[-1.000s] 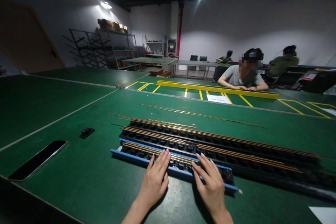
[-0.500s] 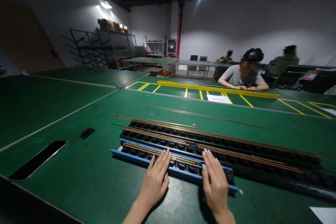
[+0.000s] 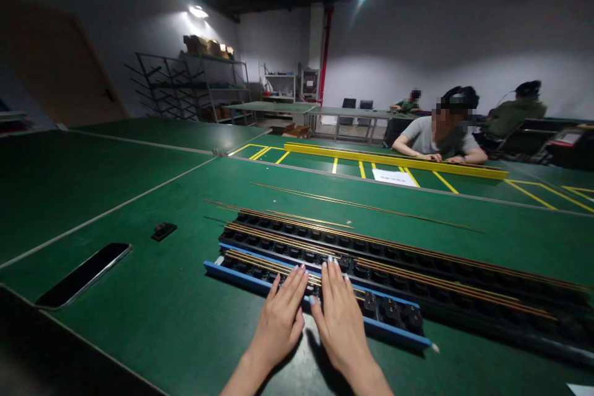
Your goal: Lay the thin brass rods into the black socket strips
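Note:
A blue channel (image 3: pixel 394 332) lies along the near part of the table, with a row of black blocks (image 3: pixel 390 309) inside. Thin brass rods (image 3: pixel 255 261) run lengthwise over those blocks. My left hand (image 3: pixel 278 315) rests flat across the middle of the channel, fingers stretched out over the rods. Close beside it on the right, my right hand (image 3: pixel 341 315) lies flat too, its fingertips reaching past the channel's far wall. Both hands are open, and they hide the rods and blocks beneath them. At the channel's right end, several blocks show with no rods over them.
Behind the channel run longer black strips (image 3: pixel 297 255) with brass rods. Loose rods (image 3: pixel 371 206) lie farther back. A phone (image 3: pixel 86 275) and a small black block (image 3: pixel 164 231) are on the left. Across the table, a person (image 3: pixel 440 136) leans over a yellow channel (image 3: pixel 394 162).
My right hand has moved left along the channel, close to my left hand, uncovering blocks at the right end. My left hand stays nearly in place. The whole view has shifted slightly.

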The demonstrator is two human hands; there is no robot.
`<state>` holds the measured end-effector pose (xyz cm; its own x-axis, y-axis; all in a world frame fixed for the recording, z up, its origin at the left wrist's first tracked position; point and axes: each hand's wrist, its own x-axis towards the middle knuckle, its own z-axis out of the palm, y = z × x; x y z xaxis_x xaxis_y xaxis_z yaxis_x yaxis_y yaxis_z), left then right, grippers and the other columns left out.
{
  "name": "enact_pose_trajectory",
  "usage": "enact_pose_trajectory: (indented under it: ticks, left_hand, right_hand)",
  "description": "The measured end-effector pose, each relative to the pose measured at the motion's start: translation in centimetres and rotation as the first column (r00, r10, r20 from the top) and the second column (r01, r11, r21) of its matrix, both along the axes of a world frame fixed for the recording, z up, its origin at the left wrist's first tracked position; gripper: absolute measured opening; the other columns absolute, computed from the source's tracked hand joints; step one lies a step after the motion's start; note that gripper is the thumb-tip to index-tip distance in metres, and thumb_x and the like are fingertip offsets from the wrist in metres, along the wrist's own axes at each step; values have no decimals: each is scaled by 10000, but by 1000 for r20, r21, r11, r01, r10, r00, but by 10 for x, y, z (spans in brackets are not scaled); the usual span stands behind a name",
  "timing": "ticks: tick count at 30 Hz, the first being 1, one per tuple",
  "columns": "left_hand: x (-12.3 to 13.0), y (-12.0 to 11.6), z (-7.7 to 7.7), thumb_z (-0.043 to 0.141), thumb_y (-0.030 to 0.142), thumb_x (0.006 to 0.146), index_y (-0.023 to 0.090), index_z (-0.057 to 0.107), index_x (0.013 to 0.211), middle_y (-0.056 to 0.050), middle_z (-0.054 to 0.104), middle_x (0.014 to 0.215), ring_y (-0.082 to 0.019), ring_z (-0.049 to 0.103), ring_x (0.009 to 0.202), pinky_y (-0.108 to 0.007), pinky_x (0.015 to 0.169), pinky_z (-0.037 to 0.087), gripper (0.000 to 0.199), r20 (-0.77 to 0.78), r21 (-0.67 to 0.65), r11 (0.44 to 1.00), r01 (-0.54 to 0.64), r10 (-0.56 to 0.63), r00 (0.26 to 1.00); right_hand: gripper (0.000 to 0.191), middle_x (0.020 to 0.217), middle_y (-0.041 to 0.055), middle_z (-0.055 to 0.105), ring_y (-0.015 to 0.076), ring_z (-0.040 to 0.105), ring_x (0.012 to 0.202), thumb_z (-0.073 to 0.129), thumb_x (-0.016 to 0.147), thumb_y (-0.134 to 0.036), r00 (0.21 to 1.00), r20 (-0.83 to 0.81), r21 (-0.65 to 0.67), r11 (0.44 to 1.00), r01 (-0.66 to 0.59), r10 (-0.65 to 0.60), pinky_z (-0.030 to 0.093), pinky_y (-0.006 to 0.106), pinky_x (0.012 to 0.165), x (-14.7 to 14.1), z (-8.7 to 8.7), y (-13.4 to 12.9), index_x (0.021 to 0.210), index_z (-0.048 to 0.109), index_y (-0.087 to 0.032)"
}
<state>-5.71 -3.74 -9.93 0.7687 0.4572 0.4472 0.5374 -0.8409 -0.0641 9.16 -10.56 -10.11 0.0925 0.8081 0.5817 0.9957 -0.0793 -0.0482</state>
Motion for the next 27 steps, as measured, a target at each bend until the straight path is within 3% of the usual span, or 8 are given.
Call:
enact_pose_trajectory:
  ticks: [6, 19, 27]
  left_hand:
    - [0, 0, -1, 343, 24, 781, 125, 160, 1458, -73, 297, 1493, -197, 232, 1391, -400, 1129, 227, 709, 26, -1, 1000, 9, -9, 1000]
    - [1, -1, 1, 341, 11, 758, 124, 148, 1461, -71, 298, 1493, -195, 230, 1392, -389, 1133, 210, 737, 9, -14, 1000, -2, 2, 1000]
    - [1, 0, 2, 342, 12, 757, 112, 172, 1456, -73, 303, 1490, -188, 237, 1390, -385, 1138, 188, 726, -9, 57, 998, -4, 5, 1000]
  right_hand:
    - [572, 1426, 158, 385, 265, 365, 1321, 335, 935, -415, 1000, 4, -60, 998, 21, -20, 355, 430, 1031, -1, -1, 2, 1368, 409, -48]
    - [495, 1397, 112, 447, 236, 406, 1297, 309, 934, -330, 998, -53, -34, 999, 14, -16, 343, 411, 1037, -1, -5, 3, 1349, 451, -102]
    - [483, 1385, 112, 464, 236, 429, 1279, 337, 919, -294, 999, -48, -10, 1000, 17, -17, 364, 408, 1022, 0, -4, 3, 1342, 457, -92]
